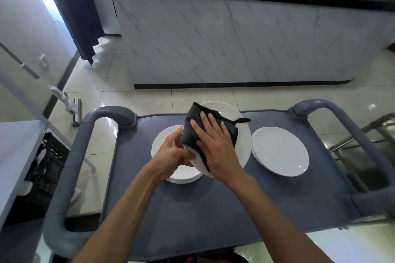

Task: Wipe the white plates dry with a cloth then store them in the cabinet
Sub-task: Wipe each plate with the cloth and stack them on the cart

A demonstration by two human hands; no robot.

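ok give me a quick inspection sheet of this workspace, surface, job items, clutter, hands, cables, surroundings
surface: grey cart top, flat, with tube handles at both ends
job's things: held white plate tilted up above the cart; dark cloth folded and pressed on its face; left plate stack partly under the held plate; right plate stack lying apart
clutter: nothing seen on the cart besides the plates
grippers: left hand has a grip on the held plate's near edge; right hand lies flat on the cloth
cables: nothing seen
surroundings: marble-look counter beyond the cart; tiled floor; dark curtain at far left; black crate under a shelf at left
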